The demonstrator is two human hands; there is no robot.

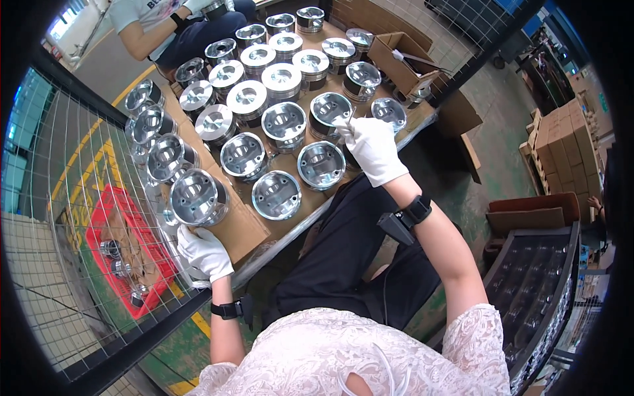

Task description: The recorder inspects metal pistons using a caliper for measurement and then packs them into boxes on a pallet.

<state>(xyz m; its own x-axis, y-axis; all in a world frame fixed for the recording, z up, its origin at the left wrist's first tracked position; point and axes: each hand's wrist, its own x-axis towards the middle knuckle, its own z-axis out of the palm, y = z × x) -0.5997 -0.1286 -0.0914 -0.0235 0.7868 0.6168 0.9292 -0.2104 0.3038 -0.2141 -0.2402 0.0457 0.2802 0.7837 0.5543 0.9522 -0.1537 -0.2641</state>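
Many shiny metal pistons stand in rows on a cardboard-covered table. In a white glove, my left hand [203,254] is at the table's near left corner, its fingers curled against the lower side of the nearest piston [198,197]. That piston stands with its hollow side up. My right hand [375,150], also gloved, is raised over the right side of the rows, next to a hollow-side-up piston [330,109]. Its fingertips are pinched around a small, thin, greyish piece that I cannot make out. Farther back, several pistons [247,99] show their flat crowns.
An open cardboard box [403,65] sits at the table's far right. Wire mesh [66,218] borders the left side, with a red crate [142,264] holding a few metal parts beyond it. Another person [155,33] sits across the table. A black rack [538,290] stands right.
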